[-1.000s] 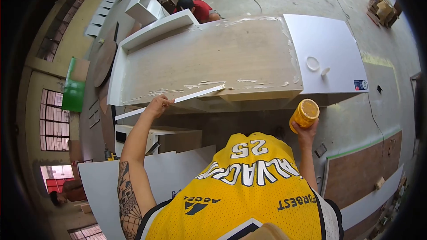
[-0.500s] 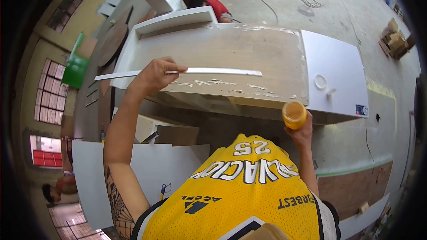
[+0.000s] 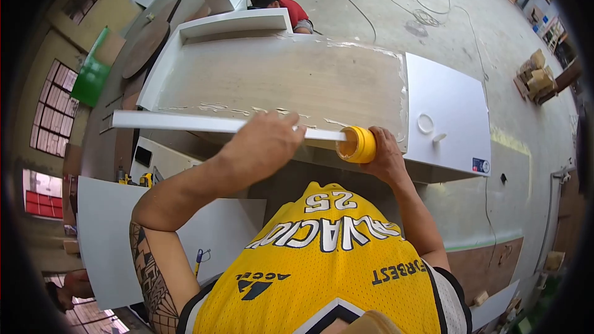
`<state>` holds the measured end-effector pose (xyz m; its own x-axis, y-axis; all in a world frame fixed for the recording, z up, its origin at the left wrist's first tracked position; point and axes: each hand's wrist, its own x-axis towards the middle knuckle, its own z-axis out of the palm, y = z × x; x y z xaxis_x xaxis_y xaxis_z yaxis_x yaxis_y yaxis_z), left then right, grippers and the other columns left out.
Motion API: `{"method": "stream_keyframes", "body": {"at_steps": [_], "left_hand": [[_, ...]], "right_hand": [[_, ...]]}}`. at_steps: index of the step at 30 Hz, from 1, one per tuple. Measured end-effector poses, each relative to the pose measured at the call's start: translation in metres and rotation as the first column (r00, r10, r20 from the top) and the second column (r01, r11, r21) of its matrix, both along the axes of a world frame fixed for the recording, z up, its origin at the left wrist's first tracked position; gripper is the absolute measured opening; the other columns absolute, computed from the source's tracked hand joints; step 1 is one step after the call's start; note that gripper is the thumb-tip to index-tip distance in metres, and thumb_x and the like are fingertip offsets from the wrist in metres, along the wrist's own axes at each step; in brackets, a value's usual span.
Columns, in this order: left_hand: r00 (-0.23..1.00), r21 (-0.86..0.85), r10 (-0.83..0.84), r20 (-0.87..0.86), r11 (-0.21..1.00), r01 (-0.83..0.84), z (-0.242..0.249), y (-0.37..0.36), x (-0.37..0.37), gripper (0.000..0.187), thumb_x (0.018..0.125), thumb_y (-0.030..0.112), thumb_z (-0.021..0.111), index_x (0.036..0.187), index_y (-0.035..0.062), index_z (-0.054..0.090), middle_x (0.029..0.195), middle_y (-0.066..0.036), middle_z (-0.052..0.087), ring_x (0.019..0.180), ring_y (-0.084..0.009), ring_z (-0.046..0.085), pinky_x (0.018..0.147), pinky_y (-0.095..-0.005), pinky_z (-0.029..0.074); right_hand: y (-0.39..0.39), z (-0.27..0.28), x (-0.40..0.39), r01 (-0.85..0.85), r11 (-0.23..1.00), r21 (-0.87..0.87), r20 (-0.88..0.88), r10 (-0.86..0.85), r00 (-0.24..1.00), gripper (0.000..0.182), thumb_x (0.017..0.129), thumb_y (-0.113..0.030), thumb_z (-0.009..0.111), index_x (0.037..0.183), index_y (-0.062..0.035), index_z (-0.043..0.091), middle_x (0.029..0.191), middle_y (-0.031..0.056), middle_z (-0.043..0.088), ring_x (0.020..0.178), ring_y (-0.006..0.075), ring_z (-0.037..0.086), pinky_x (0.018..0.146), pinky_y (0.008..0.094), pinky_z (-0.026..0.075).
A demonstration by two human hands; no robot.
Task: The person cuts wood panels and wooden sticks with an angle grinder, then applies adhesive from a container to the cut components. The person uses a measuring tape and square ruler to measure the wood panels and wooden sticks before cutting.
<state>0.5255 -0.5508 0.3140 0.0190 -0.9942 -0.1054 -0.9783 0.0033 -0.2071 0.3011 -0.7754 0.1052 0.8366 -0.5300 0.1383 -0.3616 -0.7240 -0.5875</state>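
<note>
Left hand (image 3: 263, 145), frame centre: grip clenched round long white strip (image 3: 179, 122), strip running level toward left edge of frame. Right hand (image 3: 387, 158), right of centre: grip wrapped on yellow jar (image 3: 357, 144), open mouth turned toward strip end; strip tip at or inside mouth, cannot tell which.

Tabletop (image 3: 278, 80), upper centre: whitish smears along near edge and right seam, so some spreading looks done; broad middle bare, likely left. White panel (image 3: 445, 105) at right unsmeared.
</note>
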Motion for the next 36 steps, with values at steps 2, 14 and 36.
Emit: {"method": "stream_keyframes", "body": {"at_steps": [2, 14, 36], "left_hand": [[1.0, 0.059, -0.013, 0.015, 0.998, 0.012, 0.005, 0.004, -0.004, 0.035, 0.096, 0.005, 0.069, 0.129, 0.0103, 0.077, 0.11, -0.015, 0.073, 0.097, -0.0333, 0.076, 0.089, -0.0437, 0.062], [0.671, 0.199, 0.571, -0.473, 0.811, -0.55, 0.041, 0.069, 0.135, 0.031, 0.094, 0.01, 0.071, 0.121, 0.0127, 0.085, 0.116, -0.02, 0.079, 0.11, -0.0378, 0.074, 0.1, -0.0428, 0.058], [0.595, 0.226, 0.641, -0.485, 0.749, -0.622, -0.193, 0.184, 0.355, 0.034, 0.091, 0.003, 0.084, 0.121, 0.0193, 0.085, 0.114, -0.008, 0.076, 0.114, -0.0289, 0.073, 0.102, -0.0382, 0.056]], "right_hand": [[-0.002, -0.001, 0.005, -0.009, 1.0, -0.007, -0.009, 0.009, 1.0, 0.093, 0.062, -0.015, 0.099, 0.143, -0.0099, 0.053, 0.136, 0.0161, 0.063, 0.133, 0.0411, 0.058, 0.113, 0.0489, 0.052], [-0.017, -0.027, 0.019, 0.348, 0.937, 0.026, 0.189, -0.346, 0.919, 0.087, 0.069, -0.016, 0.092, 0.144, -0.0082, 0.05, 0.13, 0.0211, 0.063, 0.126, 0.0445, 0.059, 0.109, 0.0522, 0.051], [0.057, -0.048, -0.065, 0.637, 0.71, 0.3, 0.049, -0.678, 0.733, 0.091, 0.067, -0.018, 0.097, 0.143, -0.0067, 0.05, 0.133, 0.0166, 0.063, 0.126, 0.0385, 0.063, 0.11, 0.0464, 0.05]]}}
